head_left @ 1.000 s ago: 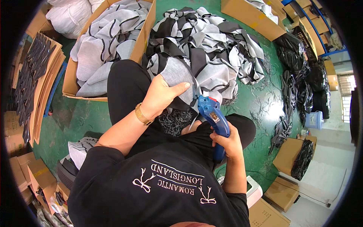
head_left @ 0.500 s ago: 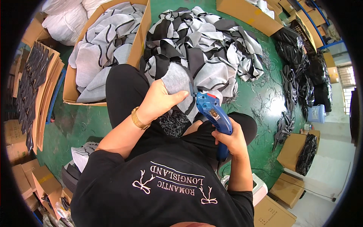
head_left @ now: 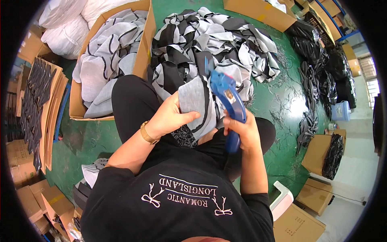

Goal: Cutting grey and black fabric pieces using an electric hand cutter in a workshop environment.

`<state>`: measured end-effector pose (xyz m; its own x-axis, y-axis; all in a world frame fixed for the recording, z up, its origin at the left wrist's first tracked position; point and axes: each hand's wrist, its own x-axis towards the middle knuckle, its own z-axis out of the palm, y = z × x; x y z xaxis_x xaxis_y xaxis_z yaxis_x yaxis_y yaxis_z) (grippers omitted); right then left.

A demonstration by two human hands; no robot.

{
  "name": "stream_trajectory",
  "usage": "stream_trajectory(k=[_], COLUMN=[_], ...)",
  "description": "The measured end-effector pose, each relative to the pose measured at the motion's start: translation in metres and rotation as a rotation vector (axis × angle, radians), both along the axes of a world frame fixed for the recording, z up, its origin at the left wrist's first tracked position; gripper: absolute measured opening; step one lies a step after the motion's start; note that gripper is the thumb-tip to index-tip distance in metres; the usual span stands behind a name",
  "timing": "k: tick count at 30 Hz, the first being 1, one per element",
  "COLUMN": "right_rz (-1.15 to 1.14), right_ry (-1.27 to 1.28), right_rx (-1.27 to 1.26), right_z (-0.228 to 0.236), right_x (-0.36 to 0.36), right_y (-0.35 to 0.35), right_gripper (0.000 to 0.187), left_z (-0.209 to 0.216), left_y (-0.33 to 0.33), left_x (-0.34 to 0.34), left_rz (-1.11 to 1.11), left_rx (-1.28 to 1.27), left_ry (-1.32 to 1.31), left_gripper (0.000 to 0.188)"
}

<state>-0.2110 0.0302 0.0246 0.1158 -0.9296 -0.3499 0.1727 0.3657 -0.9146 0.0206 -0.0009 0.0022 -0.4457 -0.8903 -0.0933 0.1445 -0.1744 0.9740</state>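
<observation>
A green floor [head_left: 80, 147] strewn with thin dark trimmings [head_left: 278, 117] spreads around the seated person. The left hand [head_left: 167, 117] pinches a grey fabric piece [head_left: 191, 97], thumb lying over it, the other fingers partly hidden at its left edge. The piece is pale and softly curved, with a dark band down its right side, above the gap between the knees. The right hand's [head_left: 244, 129] fingers wrap the handle of a blue cutter [head_left: 231, 99]; its slightly blurred head points away from the body, just beside the piece's right side, and I cannot tell whether they touch. Both forearms reach forward, elbows bent, a gold band [head_left: 149, 135] on the left wrist. Beyond the knees, a grey and black fabric pile [head_left: 221, 40] lies on the floor, near the right edge of a cardboard box [head_left: 147, 46] holding similar grey pieces [head_left: 94, 74]
</observation>
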Motion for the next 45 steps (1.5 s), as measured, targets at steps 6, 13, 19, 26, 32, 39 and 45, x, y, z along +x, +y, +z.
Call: stream_trajectory(k=[6,13,19,26,32,39,45], right_rz=[-0.017,0.053,0.067,0.276,0.327,0.334,0.291], right_ry=[0.279,0.347,-0.203,-0.310,-0.281,-0.277,-0.372], right_rx=[-0.229,-0.307,0.038,0.195,0.214,0.209,0.233], right_z=[0.004,0.000,-0.028,-0.042,-0.042,-0.041,-0.043], right_x=[0.031,0.031,-0.017,-0.040,-0.044,-0.042,-0.034], right_y=[-0.022,-0.017,0.009,0.034,0.032,0.031,0.034], right_gripper=[0.040,0.040,0.044,0.035,0.033,0.033,0.033], left_z=[-0.010,-0.007,-0.002,0.001,0.004,0.003,0.006], left_y=[0.011,-0.010,-0.026,-0.033,-0.033,-0.030,-0.028], left_x=[-0.015,-0.024,-0.014,-0.010,-0.012,-0.017,-0.018], left_rz=[-0.103,0.063,0.092,0.006,-0.098,-0.120,-0.089], left_rx=[-0.013,0.315,0.395,0.391,0.449,0.429,0.360], left_ry=[0.093,0.382,0.525,0.589,0.604,0.599,0.551], left_gripper=[0.053,0.027,0.025,0.026,0.028,0.028,0.032])
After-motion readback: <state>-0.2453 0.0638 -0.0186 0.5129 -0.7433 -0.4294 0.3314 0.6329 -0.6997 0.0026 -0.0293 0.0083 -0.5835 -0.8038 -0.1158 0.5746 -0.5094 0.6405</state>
